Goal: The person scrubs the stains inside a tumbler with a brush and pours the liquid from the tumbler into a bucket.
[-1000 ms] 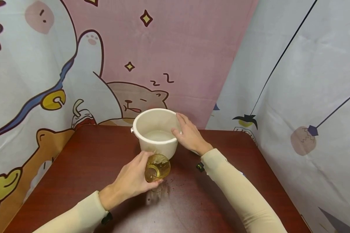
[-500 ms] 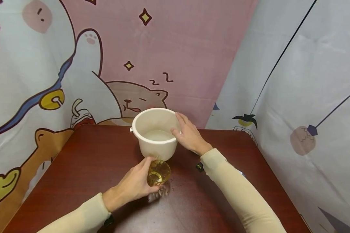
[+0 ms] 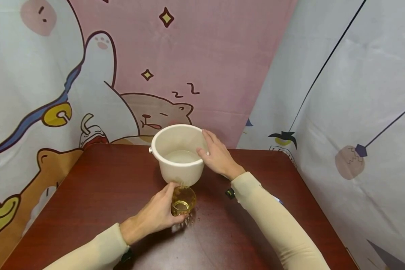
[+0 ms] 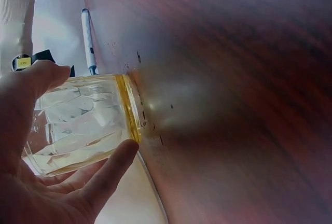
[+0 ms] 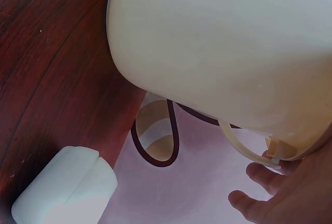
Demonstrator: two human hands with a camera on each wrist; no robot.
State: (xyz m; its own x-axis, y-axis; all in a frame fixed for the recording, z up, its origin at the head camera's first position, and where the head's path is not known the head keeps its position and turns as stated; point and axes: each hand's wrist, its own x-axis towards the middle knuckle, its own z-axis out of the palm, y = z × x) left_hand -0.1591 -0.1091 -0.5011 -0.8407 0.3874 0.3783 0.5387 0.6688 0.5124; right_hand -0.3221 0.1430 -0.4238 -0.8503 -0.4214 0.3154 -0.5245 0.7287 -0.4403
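My left hand point(image 3: 152, 213) grips an amber-tinted drinking glass point(image 4: 85, 120), thumb on one side and fingers on the other. In the head view the glass stands nearly upright in front of the bucket, its mouth facing up, and in the left wrist view its base is right at the table top. Behind it stands a white plastic bucket point(image 3: 179, 173) with cloudy-looking liquid in the bottom. My right hand point(image 3: 219, 155) holds the bucket's right rim, thumb over the inner side. Outside, its other fingers point(image 5: 267, 177) lie beside the thin handle point(image 5: 241, 149).
Small drops dot the brown table point(image 3: 121, 180) near the glass. A white pen-like stick point(image 4: 88, 40) lies to the right, mostly hidden by my right sleeve in the head view. A white cylinder point(image 5: 67, 187) rests near the bucket. Printed cloth point(image 3: 216, 56) hangs behind the table.
My left hand has lowered the glass toward the table and brought it from a tilt to nearly upright. My right hand has stayed on the bucket rim.
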